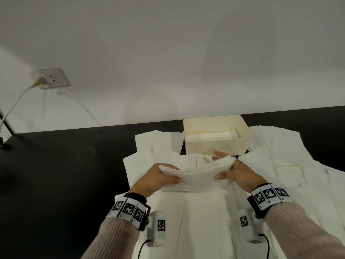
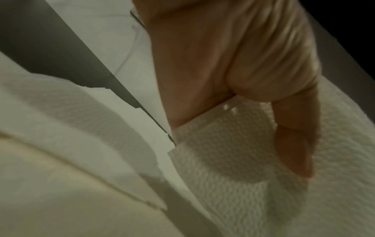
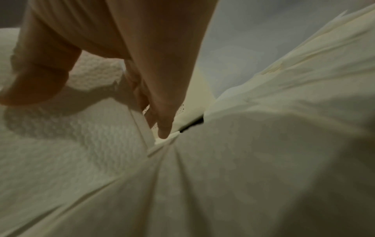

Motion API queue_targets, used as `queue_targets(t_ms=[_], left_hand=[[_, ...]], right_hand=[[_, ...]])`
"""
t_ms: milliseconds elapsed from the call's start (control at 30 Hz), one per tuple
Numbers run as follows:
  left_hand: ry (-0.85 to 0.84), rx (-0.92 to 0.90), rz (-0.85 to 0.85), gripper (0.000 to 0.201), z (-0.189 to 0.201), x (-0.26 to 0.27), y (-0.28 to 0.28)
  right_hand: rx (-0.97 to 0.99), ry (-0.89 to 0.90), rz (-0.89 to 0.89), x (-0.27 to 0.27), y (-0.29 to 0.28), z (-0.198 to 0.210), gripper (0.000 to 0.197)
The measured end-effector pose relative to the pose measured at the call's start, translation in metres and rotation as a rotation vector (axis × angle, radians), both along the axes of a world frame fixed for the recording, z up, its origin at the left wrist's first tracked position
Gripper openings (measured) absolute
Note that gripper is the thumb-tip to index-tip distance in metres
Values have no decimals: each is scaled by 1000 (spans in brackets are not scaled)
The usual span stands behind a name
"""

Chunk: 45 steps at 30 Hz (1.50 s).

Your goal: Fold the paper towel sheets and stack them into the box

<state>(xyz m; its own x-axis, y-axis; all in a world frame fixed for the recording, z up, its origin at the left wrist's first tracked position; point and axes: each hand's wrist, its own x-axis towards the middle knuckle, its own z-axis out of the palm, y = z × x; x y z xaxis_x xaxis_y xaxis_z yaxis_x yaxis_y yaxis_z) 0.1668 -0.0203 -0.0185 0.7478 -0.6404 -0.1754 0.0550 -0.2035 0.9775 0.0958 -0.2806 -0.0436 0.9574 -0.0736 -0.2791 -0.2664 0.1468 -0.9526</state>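
A folded white paper towel sheet [image 1: 197,171] hangs between both hands, just above the sheets spread on the table. My left hand [image 1: 168,175] pinches its left end, thumb on top [image 2: 294,144] and fingers underneath. My right hand [image 1: 224,165] pinches the right end, thumb near me and fingers behind [image 3: 162,125]. Right behind the sheet stands the cream box [image 1: 216,146], open at the top, with folded sheets [image 1: 220,135] lying inside.
Many unfolded white sheets [image 1: 205,212] overlap across the black table [image 1: 65,165], left, right and in front of the box. A wall socket [image 1: 50,78] with a white cable is at the far left. A white wall rises behind the table.
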Motion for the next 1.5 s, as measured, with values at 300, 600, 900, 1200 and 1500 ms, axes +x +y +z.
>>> queue_targets(t_ms=[300, 600, 900, 1200, 1500], left_hand=[[31, -139, 277, 22, -7, 8, -4], [111, -153, 439, 48, -28, 9, -15], [68, -166, 412, 39, -16, 18, -18], [112, -139, 446, 21, -18, 12, -24], [114, -120, 444, 33, -28, 12, -19]], right_hand=[[-90, -48, -92, 2, 0, 5, 44], [-138, 23, -145, 5, 3, -3, 51], [-89, 6, -176, 10, 7, 10, 38], [-147, 44, -246, 13, 12, 12, 31], [-219, 105, -138, 1, 9, 6, 42]])
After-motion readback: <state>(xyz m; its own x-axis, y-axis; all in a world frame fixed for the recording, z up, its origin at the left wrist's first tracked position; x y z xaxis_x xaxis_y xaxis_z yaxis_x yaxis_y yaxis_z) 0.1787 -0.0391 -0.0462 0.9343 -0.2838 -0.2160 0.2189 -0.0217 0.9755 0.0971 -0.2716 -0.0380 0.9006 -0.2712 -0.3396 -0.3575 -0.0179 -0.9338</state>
